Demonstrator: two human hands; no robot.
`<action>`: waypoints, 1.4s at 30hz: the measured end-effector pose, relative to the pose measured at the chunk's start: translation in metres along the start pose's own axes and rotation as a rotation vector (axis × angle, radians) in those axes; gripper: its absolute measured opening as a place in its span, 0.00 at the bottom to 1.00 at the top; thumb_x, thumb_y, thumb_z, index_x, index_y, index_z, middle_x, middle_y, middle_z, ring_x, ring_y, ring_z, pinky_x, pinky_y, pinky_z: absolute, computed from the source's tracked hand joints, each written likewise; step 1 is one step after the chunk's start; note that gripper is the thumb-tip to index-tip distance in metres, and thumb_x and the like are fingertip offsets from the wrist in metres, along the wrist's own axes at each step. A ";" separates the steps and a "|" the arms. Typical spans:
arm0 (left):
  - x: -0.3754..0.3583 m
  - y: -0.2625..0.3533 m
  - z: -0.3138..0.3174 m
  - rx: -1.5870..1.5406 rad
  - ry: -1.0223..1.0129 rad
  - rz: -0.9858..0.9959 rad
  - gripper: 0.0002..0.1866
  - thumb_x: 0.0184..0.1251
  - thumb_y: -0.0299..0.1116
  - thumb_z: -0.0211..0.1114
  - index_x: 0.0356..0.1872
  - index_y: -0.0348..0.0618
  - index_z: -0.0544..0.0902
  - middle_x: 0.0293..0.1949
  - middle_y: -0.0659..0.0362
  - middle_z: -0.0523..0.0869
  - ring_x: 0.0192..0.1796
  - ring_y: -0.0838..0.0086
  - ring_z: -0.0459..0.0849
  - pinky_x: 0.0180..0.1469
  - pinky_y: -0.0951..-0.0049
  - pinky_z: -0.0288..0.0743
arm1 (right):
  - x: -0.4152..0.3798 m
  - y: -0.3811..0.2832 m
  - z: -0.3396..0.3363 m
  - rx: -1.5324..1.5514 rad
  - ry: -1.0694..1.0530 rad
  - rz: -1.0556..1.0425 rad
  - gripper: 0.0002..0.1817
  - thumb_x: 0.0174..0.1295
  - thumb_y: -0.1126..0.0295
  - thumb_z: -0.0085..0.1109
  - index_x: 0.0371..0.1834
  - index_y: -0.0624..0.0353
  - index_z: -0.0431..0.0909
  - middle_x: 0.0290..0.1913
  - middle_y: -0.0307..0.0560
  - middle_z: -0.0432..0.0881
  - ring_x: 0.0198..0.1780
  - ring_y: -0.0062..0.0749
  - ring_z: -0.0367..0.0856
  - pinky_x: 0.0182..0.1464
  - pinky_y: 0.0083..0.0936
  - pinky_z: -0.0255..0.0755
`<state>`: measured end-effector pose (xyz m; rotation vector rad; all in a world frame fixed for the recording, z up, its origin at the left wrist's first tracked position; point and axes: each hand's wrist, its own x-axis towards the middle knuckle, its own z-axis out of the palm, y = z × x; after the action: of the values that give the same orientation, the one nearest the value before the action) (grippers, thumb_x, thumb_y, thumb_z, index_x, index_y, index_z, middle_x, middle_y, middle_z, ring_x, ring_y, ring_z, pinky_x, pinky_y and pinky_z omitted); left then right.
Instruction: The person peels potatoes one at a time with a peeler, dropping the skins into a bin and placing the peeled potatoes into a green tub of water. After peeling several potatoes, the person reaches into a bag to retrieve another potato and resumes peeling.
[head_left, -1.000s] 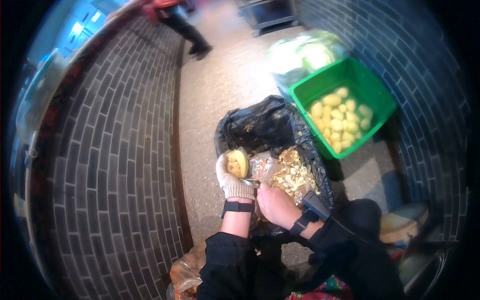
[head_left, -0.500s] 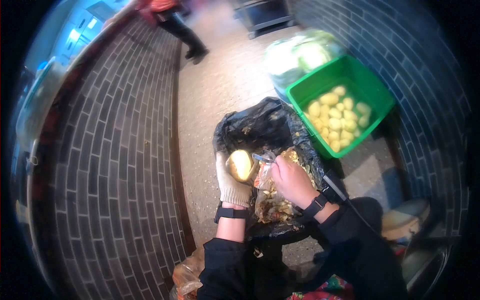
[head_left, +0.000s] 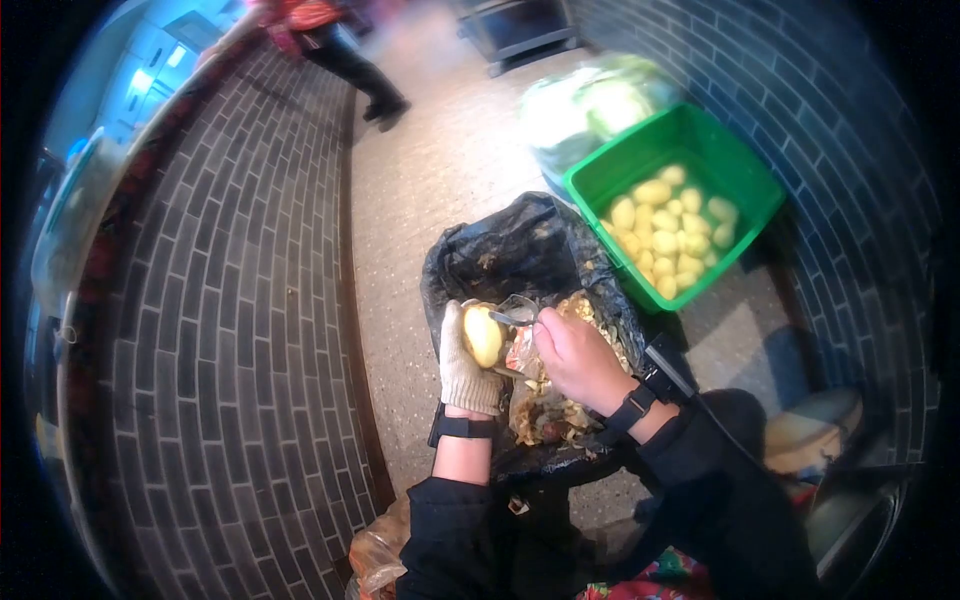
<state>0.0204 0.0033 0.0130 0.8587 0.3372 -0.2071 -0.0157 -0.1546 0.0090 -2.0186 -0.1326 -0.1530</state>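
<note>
A partly peeled potato (head_left: 484, 336) rests in my left hand (head_left: 462, 372), which wears a pale knitted glove and is closed around it. My bare right hand (head_left: 578, 362) grips a metal peeler (head_left: 514, 317), its head at the potato's upper right side. Most of the peeler's handle is hidden in my fingers. Both hands are above a bin lined with a black plastic bag (head_left: 530, 240). Peelings (head_left: 555, 420) and a crumpled clear wrapper lie inside it.
A green tub (head_left: 735, 140) with several peeled potatoes (head_left: 665, 235) stands at the upper right. Behind it sits a clear bag of pale green vegetables (head_left: 590, 105). Brick walls run along both sides. A person (head_left: 350, 70) stands farther up the passage, near a dark cart (head_left: 515, 35).
The peeler has shifted slightly left and down along the potato. The potato has turned a little in my left hand. A curl of peel now shows below the potato.
</note>
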 end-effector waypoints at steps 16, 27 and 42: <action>0.007 0.006 -0.004 -0.165 0.302 0.049 0.26 0.67 0.62 0.55 0.39 0.47 0.80 0.29 0.57 0.84 0.32 0.66 0.84 0.37 0.64 0.81 | -0.037 -0.010 0.050 -0.124 -0.270 0.021 0.12 0.70 0.66 0.47 0.41 0.67 0.71 0.20 0.63 0.77 0.27 0.61 0.80 0.32 0.51 0.73; 0.005 0.005 -0.013 -0.036 0.089 0.032 0.21 0.67 0.53 0.63 0.45 0.44 0.80 0.39 0.56 0.86 0.40 0.65 0.85 0.45 0.63 0.81 | 0.003 0.004 0.013 -0.021 -0.020 0.031 0.11 0.71 0.66 0.47 0.35 0.63 0.70 0.25 0.64 0.77 0.31 0.62 0.78 0.33 0.50 0.68; 0.004 -0.010 -0.001 0.446 0.127 0.308 0.18 0.71 0.49 0.61 0.50 0.46 0.77 0.40 0.59 0.83 0.38 0.74 0.83 0.37 0.74 0.80 | 0.004 -0.001 0.003 -0.041 -0.057 -0.023 0.11 0.70 0.68 0.47 0.34 0.65 0.69 0.24 0.65 0.76 0.30 0.62 0.78 0.32 0.50 0.68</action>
<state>0.0212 -0.0021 0.0039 1.3543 0.2760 0.0642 -0.0121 -0.1515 0.0094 -2.0633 -0.1903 -0.1133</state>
